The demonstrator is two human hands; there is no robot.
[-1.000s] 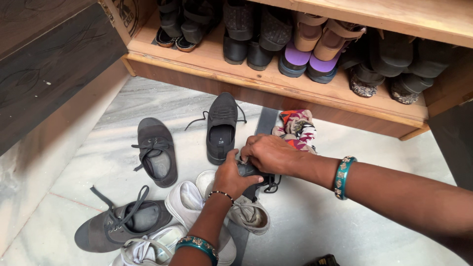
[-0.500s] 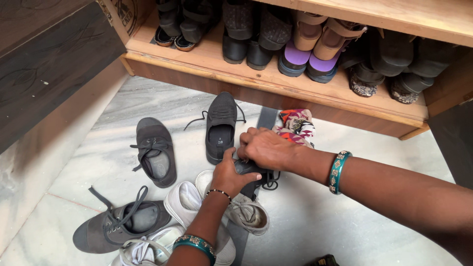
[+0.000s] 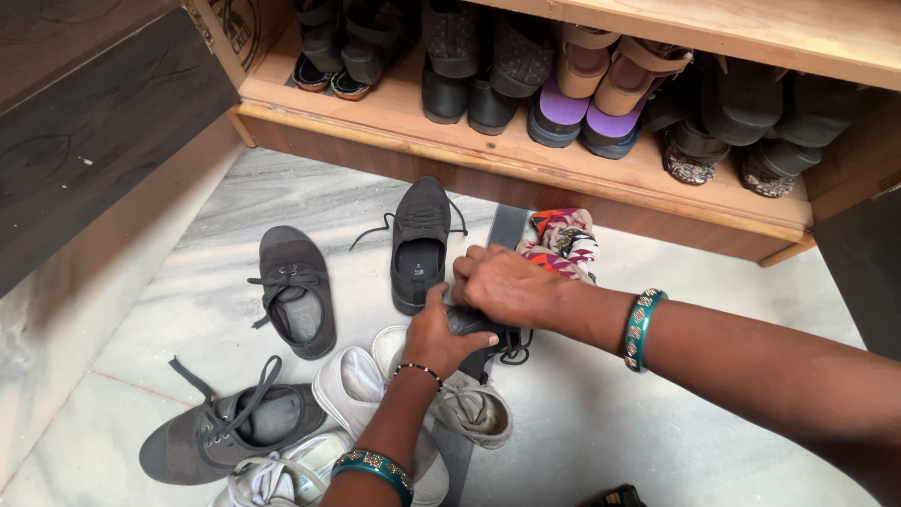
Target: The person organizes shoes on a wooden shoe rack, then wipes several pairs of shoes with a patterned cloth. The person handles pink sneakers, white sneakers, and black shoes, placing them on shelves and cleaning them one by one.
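Note:
Both hands are closed on a small black shoe [image 3: 481, 330] with black laces, held low over the floor. My left hand [image 3: 441, 336] grips it from the near side. Over its top lies my right hand [image 3: 504, 284], fingers curled; most of the shoe is hidden under the two hands. Just left of them a black lace-up shoe [image 3: 419, 244] stands on the floor, toe toward the shelf. A pale worn sneaker [image 3: 465, 404] lies directly under my left wrist.
Two grey lace-up shoes [image 3: 293, 289] [image 3: 230, 421] and white sneakers [image 3: 361, 394] lie on the marble floor. A patterned cloth [image 3: 563, 239] sits by the wooden shoe shelf [image 3: 526, 164], which holds several shoes and sandals. A dark wooden panel [image 3: 94, 122] stands left.
Both hands with the black shoe have shifted slightly left and toward the shelf. The view has barely moved.

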